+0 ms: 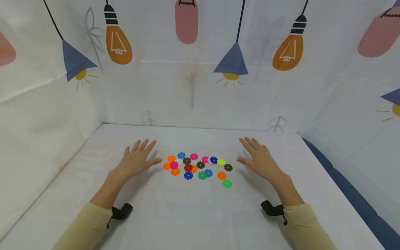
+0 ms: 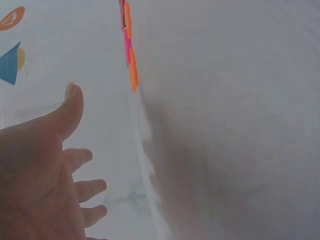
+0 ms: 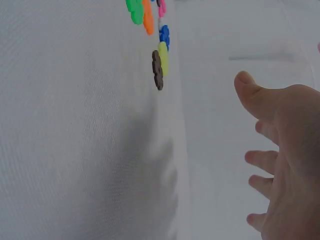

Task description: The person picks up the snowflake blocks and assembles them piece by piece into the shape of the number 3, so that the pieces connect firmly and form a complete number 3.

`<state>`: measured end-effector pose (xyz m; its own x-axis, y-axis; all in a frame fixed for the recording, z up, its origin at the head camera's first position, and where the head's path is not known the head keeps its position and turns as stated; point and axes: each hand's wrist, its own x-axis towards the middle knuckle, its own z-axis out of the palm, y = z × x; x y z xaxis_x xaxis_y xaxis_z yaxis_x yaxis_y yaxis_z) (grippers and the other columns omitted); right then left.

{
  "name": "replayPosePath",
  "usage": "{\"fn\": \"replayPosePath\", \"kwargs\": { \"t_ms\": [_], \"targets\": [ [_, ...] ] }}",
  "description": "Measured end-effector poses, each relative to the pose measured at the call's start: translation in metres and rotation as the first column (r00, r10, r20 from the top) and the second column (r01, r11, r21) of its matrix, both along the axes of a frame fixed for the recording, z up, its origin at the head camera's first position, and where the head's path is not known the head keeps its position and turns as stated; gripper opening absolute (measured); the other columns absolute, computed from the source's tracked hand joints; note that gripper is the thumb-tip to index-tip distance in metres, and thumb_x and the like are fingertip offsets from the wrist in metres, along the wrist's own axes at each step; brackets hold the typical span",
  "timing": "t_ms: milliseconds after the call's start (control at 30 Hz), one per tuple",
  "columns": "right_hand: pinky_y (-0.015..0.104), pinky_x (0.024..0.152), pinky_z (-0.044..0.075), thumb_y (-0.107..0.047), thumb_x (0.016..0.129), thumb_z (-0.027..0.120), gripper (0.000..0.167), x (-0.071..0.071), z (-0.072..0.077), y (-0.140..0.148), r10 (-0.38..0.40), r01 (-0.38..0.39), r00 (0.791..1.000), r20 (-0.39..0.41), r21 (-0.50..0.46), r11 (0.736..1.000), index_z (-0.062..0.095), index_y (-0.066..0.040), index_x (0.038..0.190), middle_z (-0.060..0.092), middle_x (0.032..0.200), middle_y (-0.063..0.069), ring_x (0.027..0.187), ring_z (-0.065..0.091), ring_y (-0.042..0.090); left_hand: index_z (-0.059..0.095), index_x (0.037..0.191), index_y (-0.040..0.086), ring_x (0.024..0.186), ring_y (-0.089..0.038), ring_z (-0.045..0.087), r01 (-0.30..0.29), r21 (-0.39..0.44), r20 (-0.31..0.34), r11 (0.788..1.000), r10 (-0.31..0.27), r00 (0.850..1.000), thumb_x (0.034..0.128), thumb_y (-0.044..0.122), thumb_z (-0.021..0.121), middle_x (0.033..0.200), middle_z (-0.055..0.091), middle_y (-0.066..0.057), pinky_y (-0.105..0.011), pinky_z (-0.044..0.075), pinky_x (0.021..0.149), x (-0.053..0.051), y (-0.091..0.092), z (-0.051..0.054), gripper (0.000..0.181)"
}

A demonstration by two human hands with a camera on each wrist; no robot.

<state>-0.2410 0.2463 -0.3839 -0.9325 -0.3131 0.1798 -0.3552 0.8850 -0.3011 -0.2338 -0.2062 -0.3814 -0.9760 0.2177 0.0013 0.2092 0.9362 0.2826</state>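
Many small flower-shaped discs lie spread in a loose band on the white table, some overlapping. Among them are a dark red disc (image 1: 188, 167), a dark blue disc (image 1: 188, 175) and a bright green disc (image 1: 227, 183). The left hand (image 1: 135, 161) (image 2: 45, 170) is held left of the discs, its fingers spread and holding nothing; orange discs (image 2: 133, 70) are nearest to it. The right hand (image 1: 259, 159) (image 3: 287, 155) is right of them, fingers spread and empty, with a brown disc (image 1: 228, 167) (image 3: 157, 70) nearest. Both hands cast shadows on the cloth.
The white table (image 1: 200, 215) reaches back to a white curtain (image 1: 156, 93) printed with lamps and bulbs. Similar cloth hangs at both sides. Each sleeve end has a black device (image 1: 122, 211) beside it. Dark blue material (image 1: 343, 187) shows along the table's right edge.
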Motion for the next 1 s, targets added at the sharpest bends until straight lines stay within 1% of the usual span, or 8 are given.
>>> {"fn": "replayPosePath", "kwargs": {
  "t_ms": [133, 267, 467, 533, 633, 767, 867, 1000],
  "targets": [
    [0.070, 0.118, 0.009, -0.051, 0.095, 0.060, 0.079, 0.001, 0.000, -0.005, 0.005, -0.005, 1.000, 0.020, 0.007, 1.000, 0.024, -0.021, 0.158, 0.024, 0.165, 0.015, 0.153, 0.014, 0.041, 0.024, 0.158, 0.014, 0.150, -0.051, 0.010, 0.017, -0.008, 0.007, 1.000, -0.017, 1.000, 0.0934, 0.059, 0.055, 0.164, 0.018, -0.023, -0.076, 0.005, 0.114, 0.000, 0.006, 0.000, 0.085],
    [0.070, 0.118, 0.012, -0.048, 0.095, 0.062, 0.078, 0.002, -0.002, -0.011, 0.012, -0.013, 0.999, 0.037, 0.019, 1.000, 0.025, -0.020, 0.158, 0.026, 0.164, 0.015, 0.153, 0.016, 0.041, 0.025, 0.158, 0.014, 0.149, -0.051, 0.014, 0.044, -0.033, 0.025, 0.999, -0.043, 0.999, 0.0936, 0.059, 0.055, 0.163, 0.022, -0.022, -0.075, 0.009, 0.115, 0.001, 0.012, -0.001, 0.084],
    [0.068, 0.119, 0.015, -0.045, 0.095, 0.063, 0.075, 0.003, -0.005, -0.020, 0.040, -0.041, 0.997, 0.059, 0.019, 0.999, 0.030, -0.019, 0.157, 0.031, 0.162, 0.014, 0.152, 0.020, 0.040, 0.032, 0.155, 0.011, 0.147, -0.049, 0.023, 0.074, -0.064, 0.042, 0.995, -0.072, 0.997, 0.0947, 0.057, 0.055, 0.160, 0.031, -0.022, -0.073, 0.016, 0.115, 0.005, 0.019, -0.001, 0.079],
    [0.067, 0.119, 0.015, -0.044, 0.094, 0.063, 0.074, 0.004, -0.006, -0.023, 0.052, -0.054, 0.996, 0.067, 0.021, 0.998, 0.031, -0.019, 0.156, 0.032, 0.161, 0.014, 0.152, 0.021, 0.040, 0.037, 0.153, 0.010, 0.146, -0.048, 0.029, 0.086, -0.070, 0.038, 0.994, -0.083, 0.996, 0.0950, 0.054, 0.057, 0.157, 0.035, -0.022, -0.072, 0.020, 0.114, 0.006, 0.022, 0.001, 0.075],
    [0.066, 0.119, 0.017, -0.042, 0.094, 0.065, 0.073, 0.004, -0.007, -0.025, 0.069, -0.070, 0.995, 0.079, 0.010, 0.998, 0.033, -0.019, 0.155, 0.035, 0.160, 0.014, 0.151, 0.023, 0.040, 0.044, 0.149, 0.009, 0.140, -0.045, 0.040, 0.105, -0.074, 0.032, 0.992, -0.103, 0.994, 0.0942, 0.050, 0.061, 0.153, 0.043, -0.022, -0.068, 0.032, 0.111, 0.005, 0.026, 0.001, 0.070],
    [0.064, 0.118, 0.023, -0.039, 0.093, 0.067, 0.072, 0.005, -0.008, -0.029, 0.082, -0.082, 0.992, 0.094, -0.006, 0.997, 0.036, -0.018, 0.154, 0.038, 0.159, 0.012, 0.149, 0.029, 0.040, 0.047, 0.147, 0.010, 0.134, -0.043, 0.048, 0.119, -0.081, 0.045, 0.990, -0.116, 0.992, 0.0922, 0.047, 0.065, 0.148, 0.048, -0.022, -0.062, 0.044, 0.105, 0.002, 0.034, -0.002, 0.068],
    [0.063, 0.116, 0.029, -0.036, 0.093, 0.068, 0.070, 0.005, -0.010, -0.032, 0.093, -0.092, 0.990, 0.108, -0.009, 0.996, 0.039, -0.017, 0.153, 0.040, 0.157, 0.013, 0.146, 0.034, 0.041, 0.048, 0.146, 0.012, 0.133, -0.042, 0.049, 0.118, -0.084, 0.060, 0.989, -0.114, 0.992, 0.0916, 0.047, 0.066, 0.147, 0.050, -0.021, -0.060, 0.045, 0.104, 0.000, 0.039, -0.004, 0.068],
    [0.061, 0.115, 0.033, -0.033, 0.093, 0.068, 0.067, 0.006, -0.013, -0.037, 0.100, -0.100, 0.985, 0.139, -0.006, 0.995, 0.041, -0.016, 0.152, 0.044, 0.154, 0.015, 0.142, 0.040, 0.041, 0.049, 0.145, 0.011, 0.132, -0.040, 0.051, 0.119, -0.077, 0.071, 0.990, -0.113, 0.991, 0.0913, 0.044, 0.068, 0.145, 0.052, -0.020, -0.058, 0.047, 0.103, 0.001, 0.042, -0.001, 0.066]
  ]
}}
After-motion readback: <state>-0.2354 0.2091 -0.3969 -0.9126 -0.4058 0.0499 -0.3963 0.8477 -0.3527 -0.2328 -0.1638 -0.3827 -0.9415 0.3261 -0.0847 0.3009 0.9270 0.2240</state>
